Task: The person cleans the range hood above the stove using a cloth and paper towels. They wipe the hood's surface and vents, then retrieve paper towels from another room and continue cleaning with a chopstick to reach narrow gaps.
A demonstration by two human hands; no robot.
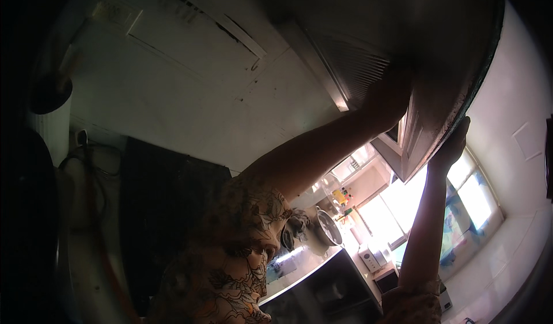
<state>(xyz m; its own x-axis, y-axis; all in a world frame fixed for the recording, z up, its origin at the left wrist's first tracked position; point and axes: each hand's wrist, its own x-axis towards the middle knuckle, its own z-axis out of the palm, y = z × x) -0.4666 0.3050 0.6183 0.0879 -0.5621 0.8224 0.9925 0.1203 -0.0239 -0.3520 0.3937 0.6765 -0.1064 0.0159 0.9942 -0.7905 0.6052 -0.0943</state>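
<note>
And we're looking steeply up, with a big dark hood [446, 42] filling the view from 12 to 3 o'clock, its rim curving down the right side. A ribbed panel [354, 59] is showing on its underside, between 1 and 2 o'clock.

2 bare arms are spanning it here. The left hand [396, 86] is sitting at 2 o'clock, up in the hood's shadow beside the ribbed panel; the gloom is swallowing the fingers, so I'm not able to tell whether they're spread, closed or holding anything. The right hand [454, 144], out at 3 o'clock, is resting against the hood's outer rim, seen almost in silhouette; how tightly those fingers are curling, I can't tell either.

Reading the step: it's looking like work on the underside, the right hand probably steadying at the rim while the left is working inside. The next move is seemingly calling for a sure contact from the left, found largely by feel, with the right keeping its support.

Around them, a bright window [383, 217] is glaring at 4 o'clock, a round pan [329, 227] is standing out at 5, a pale wall [201, 88] is stretching across 10 and 11, and a dark panel [164, 209] is hanging back at 8.
</note>
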